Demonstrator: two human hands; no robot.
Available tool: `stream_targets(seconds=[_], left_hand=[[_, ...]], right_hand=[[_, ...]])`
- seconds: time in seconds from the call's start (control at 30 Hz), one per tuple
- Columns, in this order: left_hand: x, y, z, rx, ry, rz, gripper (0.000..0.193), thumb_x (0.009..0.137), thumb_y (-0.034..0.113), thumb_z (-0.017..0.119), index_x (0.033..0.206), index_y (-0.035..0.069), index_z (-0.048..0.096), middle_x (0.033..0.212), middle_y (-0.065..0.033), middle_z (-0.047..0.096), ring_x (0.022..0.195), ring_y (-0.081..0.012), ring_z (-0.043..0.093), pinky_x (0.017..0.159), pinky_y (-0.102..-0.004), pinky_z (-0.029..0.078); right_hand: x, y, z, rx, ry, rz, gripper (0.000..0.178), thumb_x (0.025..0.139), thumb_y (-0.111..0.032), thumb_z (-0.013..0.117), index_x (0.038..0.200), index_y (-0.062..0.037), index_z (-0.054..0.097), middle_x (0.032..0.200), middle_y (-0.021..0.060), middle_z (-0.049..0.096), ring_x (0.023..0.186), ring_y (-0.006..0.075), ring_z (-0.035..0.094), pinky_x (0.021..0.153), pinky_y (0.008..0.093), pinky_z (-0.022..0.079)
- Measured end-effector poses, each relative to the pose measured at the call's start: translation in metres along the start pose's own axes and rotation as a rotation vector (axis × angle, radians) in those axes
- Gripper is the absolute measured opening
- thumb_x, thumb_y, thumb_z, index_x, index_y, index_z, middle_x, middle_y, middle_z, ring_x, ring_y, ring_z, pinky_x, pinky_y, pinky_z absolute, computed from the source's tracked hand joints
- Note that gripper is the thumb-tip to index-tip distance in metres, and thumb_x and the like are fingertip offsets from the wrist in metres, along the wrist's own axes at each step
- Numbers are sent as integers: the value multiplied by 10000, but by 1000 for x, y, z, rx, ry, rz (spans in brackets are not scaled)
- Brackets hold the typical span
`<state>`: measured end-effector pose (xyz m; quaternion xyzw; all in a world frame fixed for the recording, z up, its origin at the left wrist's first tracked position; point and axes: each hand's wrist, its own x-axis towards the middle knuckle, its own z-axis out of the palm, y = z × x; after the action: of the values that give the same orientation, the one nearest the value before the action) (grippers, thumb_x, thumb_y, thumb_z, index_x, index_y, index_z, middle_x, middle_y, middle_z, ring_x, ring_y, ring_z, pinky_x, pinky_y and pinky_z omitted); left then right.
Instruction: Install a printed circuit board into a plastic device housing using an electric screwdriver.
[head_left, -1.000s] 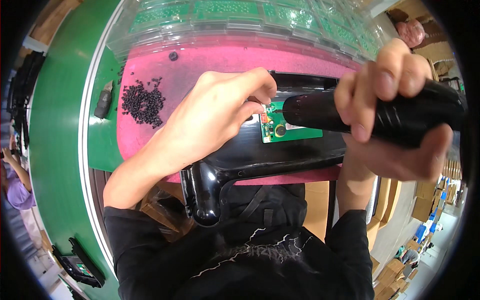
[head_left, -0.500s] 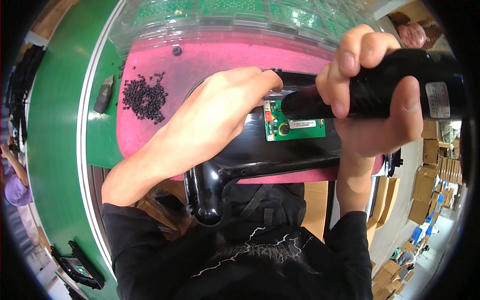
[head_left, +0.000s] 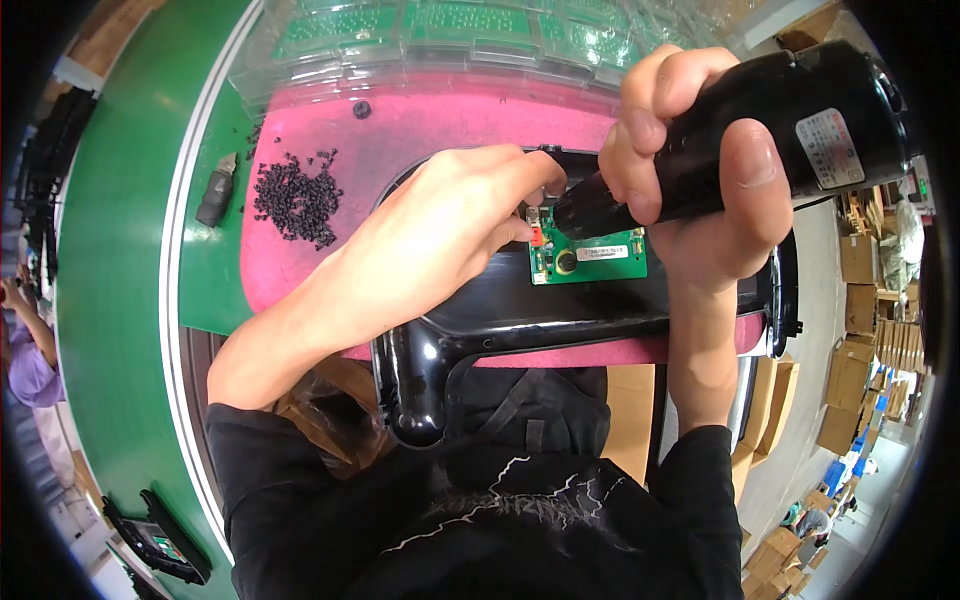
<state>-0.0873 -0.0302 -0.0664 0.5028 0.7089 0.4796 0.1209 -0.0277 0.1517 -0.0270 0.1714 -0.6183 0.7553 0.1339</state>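
The green circuit board (head_left: 600, 265) lies flat on the inside of a glossy black plastic shell (head_left: 570, 305), which sits on a pink mat (head_left: 420, 115). The board is rectangular, with a white label (head_left: 603, 253) of fine print, a round black part (head_left: 567, 260) ringed in a yellowish tone, a small orange-red block (head_left: 536, 236) near its left edge, and a pale connector at its lower left corner. The shell is shiny enough to throw back streaks of light; its near left corner runs out into a rounded arm toward the person's body, and small tabs stick out at its right end. The right hand (head_left: 725, 235) is wrapped around a thick black power screwdriver (head_left: 780, 90), fingers on one side and thumb on the other. The tool slants down to the left, its tapered nose covering the board's upper part; the tip itself is hard to make out. The left hand (head_left: 445, 215) bends over the board's upper left corner, thumb and forefinger curled toward each other; whether they pinch anything cannot be told. Left of that hand, a heap of tiny black screws (head_left: 295, 200) lies on the mat, and clear plastic trays (head_left: 450, 50) stand along its far side.
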Motion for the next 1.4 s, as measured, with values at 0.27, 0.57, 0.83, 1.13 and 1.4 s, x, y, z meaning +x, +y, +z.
stream_targets(seconds=[0.27,0.57,0.83,1.13,1.4], left_hand=[[3,2,3,3,42,71,347,768,-65,668,1106,-22,601,934,-169,671,839,-310,682,737,-357,546],[9,17,3,-155,46,159,345,764,-31,739,1078,-34,596,957,-122,680,819,-210,691,724,-312,569],[11,10,7,-249,0,189,369,767,-62,740,1083,-43,550,972,-154,681,832,-203,708,743,-302,597],[13,12,12,-289,2,217,363,777,-87,725,1093,-52,550,976,-164,666,800,-209,697,710,-302,592],[14,12,18,-282,93,223,303,774,-58,706,1059,-16,612,946,-99,673,782,-192,692,662,-283,580]], right_hand=[[-10,-15,3,-75,78,-33,465,889,-491,516,1004,-41,512,851,77,487,482,99,445,521,267,386],[-24,-49,-6,349,184,-288,411,799,-439,636,891,-75,467,855,19,485,454,47,478,482,220,394],[-34,-53,-12,448,238,-324,357,757,-353,671,884,-83,474,838,27,502,451,59,498,481,230,413],[-39,-67,-12,362,236,-239,345,742,-321,682,882,-77,480,850,32,508,471,73,520,510,242,438],[-43,-57,-16,553,277,-395,347,710,-263,706,901,-77,484,849,29,513,468,74,526,504,236,446]])
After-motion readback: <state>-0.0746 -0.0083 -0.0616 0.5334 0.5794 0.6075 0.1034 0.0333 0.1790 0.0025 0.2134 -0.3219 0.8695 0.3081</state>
